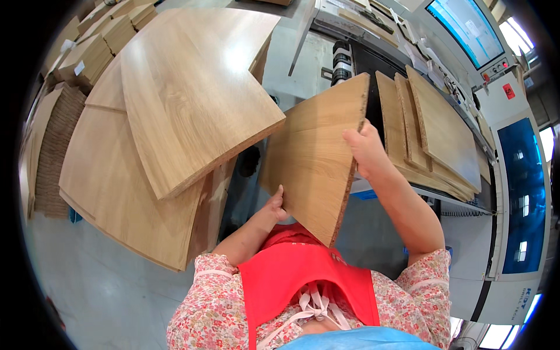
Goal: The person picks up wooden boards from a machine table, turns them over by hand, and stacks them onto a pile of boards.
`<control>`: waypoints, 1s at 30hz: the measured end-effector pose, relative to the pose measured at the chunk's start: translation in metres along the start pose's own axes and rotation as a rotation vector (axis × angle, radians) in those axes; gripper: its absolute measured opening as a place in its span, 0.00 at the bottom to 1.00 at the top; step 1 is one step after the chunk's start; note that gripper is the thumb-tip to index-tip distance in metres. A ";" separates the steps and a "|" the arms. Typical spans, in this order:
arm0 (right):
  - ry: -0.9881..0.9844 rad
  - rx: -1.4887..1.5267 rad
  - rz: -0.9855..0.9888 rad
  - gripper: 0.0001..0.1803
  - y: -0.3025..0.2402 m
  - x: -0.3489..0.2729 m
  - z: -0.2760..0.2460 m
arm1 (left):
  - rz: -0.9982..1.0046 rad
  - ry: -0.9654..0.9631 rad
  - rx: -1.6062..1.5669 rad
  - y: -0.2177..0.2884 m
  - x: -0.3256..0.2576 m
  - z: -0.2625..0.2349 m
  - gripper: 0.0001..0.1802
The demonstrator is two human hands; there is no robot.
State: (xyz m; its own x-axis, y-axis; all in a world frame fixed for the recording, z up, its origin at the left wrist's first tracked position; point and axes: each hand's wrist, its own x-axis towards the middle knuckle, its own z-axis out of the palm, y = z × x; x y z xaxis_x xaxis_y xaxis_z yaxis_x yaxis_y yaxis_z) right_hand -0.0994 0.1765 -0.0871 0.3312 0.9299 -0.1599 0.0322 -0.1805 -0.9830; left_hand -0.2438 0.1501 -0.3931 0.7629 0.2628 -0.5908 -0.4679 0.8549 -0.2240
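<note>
Both hands are on one wood-grain panel (315, 157), held up in the air in front of the person's red apron (297, 280). The left hand (274, 207) is closed on the panel's lower left edge, thumb on the top face and fingers hidden underneath. The right hand (366, 149) grips the raw chipboard edge on the right side, fingers wrapped round it and mostly out of sight behind the board. The panel is tilted, its far corner higher and its near corner pointing down toward the apron; it touches nothing but the two hands.

To the left of the left hand lies a stack (175, 116) of larger boards of the same wood grain, fanned loosely on one another (their edges do not line up). Just beyond the right hand, a few panels (431, 134) rest on the bed of a machine (513, 192) with blue windows, and a screen (466, 23) stands above them, further out.

As for progress, my reading is that the work is somewhere in the middle: some panels already lie at the machine, the one in hand is between places, and the stack on the left is large. Whether this panel is heading to the machine or away from it, one frame cannot tell.
</note>
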 end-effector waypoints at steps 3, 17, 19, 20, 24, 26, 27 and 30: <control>-0.017 -0.002 0.044 0.17 0.028 0.017 0.019 | -0.043 0.054 -0.022 0.007 0.000 -0.018 0.29; 0.136 -0.094 0.120 0.15 0.179 0.082 0.047 | -0.022 0.077 0.240 0.027 -0.022 -0.054 0.25; 0.170 -0.231 0.084 0.16 0.218 0.095 0.040 | 0.062 0.200 0.520 0.036 -0.037 -0.066 0.24; 0.215 -0.366 0.037 0.16 0.236 0.103 0.033 | 0.061 0.207 0.511 0.036 -0.045 -0.069 0.24; 0.262 -0.165 0.031 0.15 0.230 0.125 0.043 | 0.310 0.353 0.283 0.035 -0.093 -0.115 0.25; 0.230 -0.244 -0.004 0.15 0.229 0.126 0.052 | 0.318 0.482 0.256 0.029 -0.120 -0.146 0.26; 0.202 -0.302 -0.041 0.15 0.230 0.128 0.051 | 0.340 0.590 0.236 0.024 -0.126 -0.152 0.27; 0.137 -0.292 -0.103 0.16 0.225 0.130 0.049 | 0.307 0.657 0.318 0.009 -0.129 -0.162 0.31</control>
State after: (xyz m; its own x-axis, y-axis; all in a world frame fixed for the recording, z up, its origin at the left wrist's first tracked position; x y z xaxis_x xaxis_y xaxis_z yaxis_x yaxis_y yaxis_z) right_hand -0.0958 0.2723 -0.3336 0.4357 0.8997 -0.0282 0.3338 -0.1906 -0.9232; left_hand -0.4183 0.0511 -0.4446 0.1543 0.2743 -0.9492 -0.3892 0.8999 0.1968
